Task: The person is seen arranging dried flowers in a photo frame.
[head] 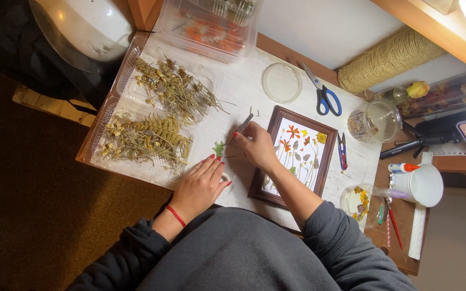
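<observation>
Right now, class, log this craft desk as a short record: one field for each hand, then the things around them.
left hand: flat on the white table, beside a small green sprig
right hand: gripping metal tweezers
frame: wooden picture frame with pressed flowers, right of the hands
trays: clear tray of dried plants on the left
tools: blue-handled scissors, white cup
</observation>
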